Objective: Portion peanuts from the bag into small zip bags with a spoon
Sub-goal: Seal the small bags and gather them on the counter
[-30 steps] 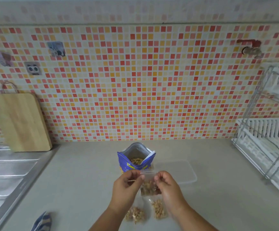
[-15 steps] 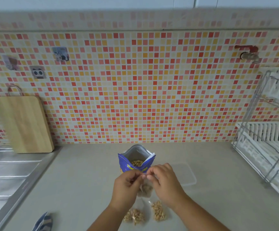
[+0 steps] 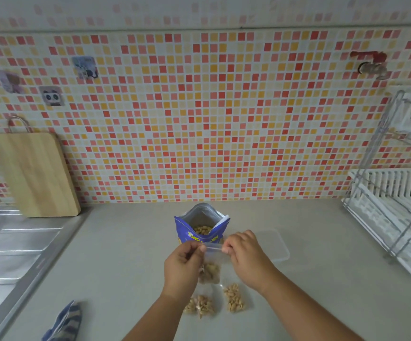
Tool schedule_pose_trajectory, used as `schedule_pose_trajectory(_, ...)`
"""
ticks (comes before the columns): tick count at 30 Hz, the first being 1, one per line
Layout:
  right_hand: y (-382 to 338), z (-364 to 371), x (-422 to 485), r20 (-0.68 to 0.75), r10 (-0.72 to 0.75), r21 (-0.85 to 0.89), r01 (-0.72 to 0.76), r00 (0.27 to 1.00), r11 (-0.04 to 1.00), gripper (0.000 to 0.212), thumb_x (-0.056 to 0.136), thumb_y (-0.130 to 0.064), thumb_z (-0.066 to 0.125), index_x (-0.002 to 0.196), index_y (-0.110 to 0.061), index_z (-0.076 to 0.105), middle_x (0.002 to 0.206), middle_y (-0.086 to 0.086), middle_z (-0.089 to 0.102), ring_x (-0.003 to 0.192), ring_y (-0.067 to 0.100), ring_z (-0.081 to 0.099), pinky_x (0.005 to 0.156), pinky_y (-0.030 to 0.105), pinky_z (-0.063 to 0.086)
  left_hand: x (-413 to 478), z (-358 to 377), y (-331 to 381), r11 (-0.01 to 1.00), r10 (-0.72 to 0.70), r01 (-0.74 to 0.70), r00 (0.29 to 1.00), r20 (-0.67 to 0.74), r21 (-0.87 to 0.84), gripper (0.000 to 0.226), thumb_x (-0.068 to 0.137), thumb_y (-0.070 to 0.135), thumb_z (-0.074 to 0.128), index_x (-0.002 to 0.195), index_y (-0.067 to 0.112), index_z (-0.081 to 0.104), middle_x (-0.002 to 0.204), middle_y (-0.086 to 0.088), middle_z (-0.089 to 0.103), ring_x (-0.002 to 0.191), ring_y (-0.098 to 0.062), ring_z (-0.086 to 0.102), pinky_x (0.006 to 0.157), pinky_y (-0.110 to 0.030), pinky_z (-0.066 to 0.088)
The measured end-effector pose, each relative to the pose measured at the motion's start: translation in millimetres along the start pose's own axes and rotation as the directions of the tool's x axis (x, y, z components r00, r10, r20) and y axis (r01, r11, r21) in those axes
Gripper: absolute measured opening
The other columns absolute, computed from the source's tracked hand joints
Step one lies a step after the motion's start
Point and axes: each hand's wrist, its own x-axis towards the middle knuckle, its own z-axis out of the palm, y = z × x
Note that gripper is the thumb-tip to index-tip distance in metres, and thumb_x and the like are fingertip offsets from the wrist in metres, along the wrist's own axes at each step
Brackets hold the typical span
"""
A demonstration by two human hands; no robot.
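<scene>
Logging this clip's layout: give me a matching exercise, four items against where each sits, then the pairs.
Items:
1. peanut bag
2. cutting board
3. dish rack
4. held zip bag

Places:
A. right end of the counter
B. pinched at its top by left hand and right hand
C. leaning on the tiled wall by the sink
D. standing open behind the hands

Pairs: 1-D, 2-C, 3-A, 4-B

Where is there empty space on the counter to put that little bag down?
Bare counter lies between the sink and the left hand, and more between the clear lid and the dish rack. It is crowded near the hands: the peanut bag behind, two filled zip bags in front.
</scene>
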Motion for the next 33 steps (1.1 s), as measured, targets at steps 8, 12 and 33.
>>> schedule_pose_trajectory(8,28.3,35.3,-28.8,0.348,0.582,-0.179,-0.558,0.735,0.811,0.037,0.095,-0.034,0.044,0.107,-0.005,0.065,0.116,0.015,0.066,0.112,0.028,0.060,0.089,0.029,0.046,8.7,0.7,-57.9,0.941,-0.272,0.270,0.962,-0.020,0.202,0.016,0.089,0.012,0.058,0.074,0.013,0.063,0.060,-0.004,0.057,0.047,-0.017,0.050,0.053,-0.025,0.045)
schedule_pose_trajectory(12,34.9,57.7,-50.4,0.321,0.718,-0.269,-0.667,0.618,0.695,0.045,0.093,-0.042,0.042,0.115,-0.008,0.062,0.122,0.013,0.064,0.117,0.029,0.058,0.093,0.031,0.047,11.3,-0.9,-76.4,0.880,-0.265,0.258,0.964,-0.038,0.400,0.016,0.089,0.018,0.053,0.075,0.017,0.060,0.062,-0.004,0.062,0.047,-0.018,0.054,0.048,-0.023,0.045)
schedule_pose_trajectory(33,5.4,31.7,-50.7,0.082,0.493,0.376,-0.485,0.866,0.790,0.032,0.090,-0.016,0.059,0.067,-0.030,0.044,0.056,-0.005,0.045,0.058,-0.002,0.048,0.057,0.012,0.034,8.1,12.7,-37.6,0.981,-0.073,0.053,0.992,0.106,0.186,0.006,0.086,0.025,0.067,0.084,0.020,0.070,0.078,0.009,0.070,0.076,-0.011,0.061,0.078,-0.024,0.048)
